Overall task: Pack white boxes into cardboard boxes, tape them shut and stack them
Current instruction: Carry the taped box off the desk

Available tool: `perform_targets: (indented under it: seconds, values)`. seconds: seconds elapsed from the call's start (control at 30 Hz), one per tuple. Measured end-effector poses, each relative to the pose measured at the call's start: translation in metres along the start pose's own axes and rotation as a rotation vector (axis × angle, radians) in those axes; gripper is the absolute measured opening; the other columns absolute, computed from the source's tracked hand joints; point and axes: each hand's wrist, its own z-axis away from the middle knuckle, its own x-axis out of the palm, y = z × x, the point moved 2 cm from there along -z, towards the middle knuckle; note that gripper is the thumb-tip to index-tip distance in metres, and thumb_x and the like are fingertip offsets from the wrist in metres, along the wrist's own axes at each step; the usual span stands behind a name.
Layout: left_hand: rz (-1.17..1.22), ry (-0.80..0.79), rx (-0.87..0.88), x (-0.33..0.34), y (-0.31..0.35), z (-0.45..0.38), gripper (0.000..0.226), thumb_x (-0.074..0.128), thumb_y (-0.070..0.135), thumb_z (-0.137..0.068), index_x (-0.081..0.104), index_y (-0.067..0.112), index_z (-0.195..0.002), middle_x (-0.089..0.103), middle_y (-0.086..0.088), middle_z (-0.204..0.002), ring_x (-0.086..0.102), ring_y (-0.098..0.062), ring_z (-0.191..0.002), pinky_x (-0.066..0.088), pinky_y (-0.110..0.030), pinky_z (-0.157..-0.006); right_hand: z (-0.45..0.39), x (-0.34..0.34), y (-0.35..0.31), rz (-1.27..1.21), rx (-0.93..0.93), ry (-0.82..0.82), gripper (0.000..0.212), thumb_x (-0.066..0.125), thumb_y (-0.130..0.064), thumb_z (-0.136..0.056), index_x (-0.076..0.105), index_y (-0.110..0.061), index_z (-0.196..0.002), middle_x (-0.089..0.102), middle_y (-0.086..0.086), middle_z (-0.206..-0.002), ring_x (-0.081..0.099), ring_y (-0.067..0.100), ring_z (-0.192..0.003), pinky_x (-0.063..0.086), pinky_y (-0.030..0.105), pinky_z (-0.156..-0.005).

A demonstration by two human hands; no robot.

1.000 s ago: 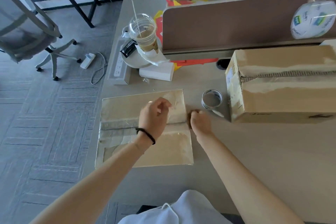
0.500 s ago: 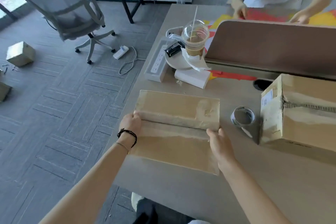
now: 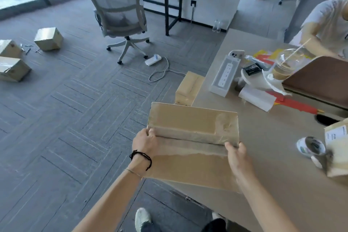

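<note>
A taped cardboard box (image 3: pixel 190 124) is held between both hands, partly past the left edge of the desk (image 3: pixel 273 175). My left hand (image 3: pixel 145 142) grips its left side, and my right hand (image 3: pixel 238 156) grips its right side. A roll of tape (image 3: pixel 311 148) lies on the desk to the right, beside a bigger taped cardboard box (image 3: pixel 337 149) at the frame edge. A white box (image 3: pixel 257 98) lies further back on the desk. Another cardboard box (image 3: pixel 189 87) stands on the floor against the desk. Three more cardboard boxes (image 3: pixel 49 38) sit on the floor far left.
A grey office chair (image 3: pixel 120 15) stands on the carpet, with a power adapter and cable (image 3: pixel 156 62) near it. On the desk are a power strip (image 3: pixel 225 76), a phone, an iced drink cup (image 3: pixel 286 68) and a brown divider (image 3: pixel 320 83). Another person (image 3: pixel 325 26) works behind it.
Both hands moved from the box top to its two sides. The box has come off the desk toward the left edge, and my view has swung left to the floor.
</note>
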Motion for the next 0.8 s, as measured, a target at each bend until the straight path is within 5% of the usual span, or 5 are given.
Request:
perform_targets:
  seconds: [0.13,0.23,0.4,0.7,0.8]
  values:
    - [0.092,0.052,-0.092,-0.085,-0.059,-0.019,0.034,0.04,0.032,-0.103,0.059,0.004,-0.103,0.06,-0.009,-0.099,0.054,-0.029,-0.092,0.033,-0.033,-0.071,0.032,0.083,-0.046,0.009,-0.071,-0.069,0.055,0.044,-0.033,-0.107,0.039,0.003,-0.148,0.045,0.023,-0.153,0.041,0.04,-0.141,0.031,0.044,-0.113]
    - [0.144,0.11,-0.161,-0.135,-0.099,-0.035,0.03,0.042,0.033,-0.101,0.057,0.007,-0.098,0.059,-0.006,-0.095,0.052,-0.026,-0.087,0.034,-0.033,-0.071,0.06,0.137,-0.08,0.019,-0.109,-0.164,0.058,0.042,-0.044,-0.103,0.043,-0.007,-0.147,0.048,0.019,-0.152,0.044,0.039,-0.139,0.033,0.05,-0.116]
    - [0.227,0.16,-0.227,-0.189,-0.14,-0.069,0.028,0.048,0.034,-0.099,0.06,0.009,-0.103,0.062,-0.007,-0.1,0.056,-0.028,-0.091,0.038,-0.032,-0.072,0.073,0.203,-0.126,0.09,-0.172,-0.224,0.049,0.046,-0.048,-0.095,0.059,-0.011,-0.124,0.064,0.01,-0.128,0.057,0.035,-0.121,0.042,0.049,-0.107]
    - [0.347,0.093,-0.286,-0.211,-0.11,-0.177,0.054,0.046,0.059,-0.082,0.066,0.015,-0.105,0.07,-0.006,-0.102,0.066,-0.028,-0.096,0.052,-0.037,-0.083,0.014,0.263,-0.21,0.08,-0.164,-0.231,0.033,0.046,-0.043,-0.099,0.06,-0.015,-0.108,0.063,0.001,-0.103,0.059,0.03,-0.105,0.046,0.05,-0.101]
    - [0.327,0.059,-0.297,-0.205,-0.08,-0.238,0.06,0.045,0.062,-0.073,0.066,0.015,-0.105,0.069,-0.004,-0.102,0.066,-0.027,-0.095,0.054,-0.042,-0.09,-0.037,0.284,-0.238,0.019,-0.122,-0.222,0.037,0.046,-0.046,-0.096,0.061,-0.015,-0.109,0.064,0.004,-0.109,0.06,0.03,-0.105,0.047,0.053,-0.101]
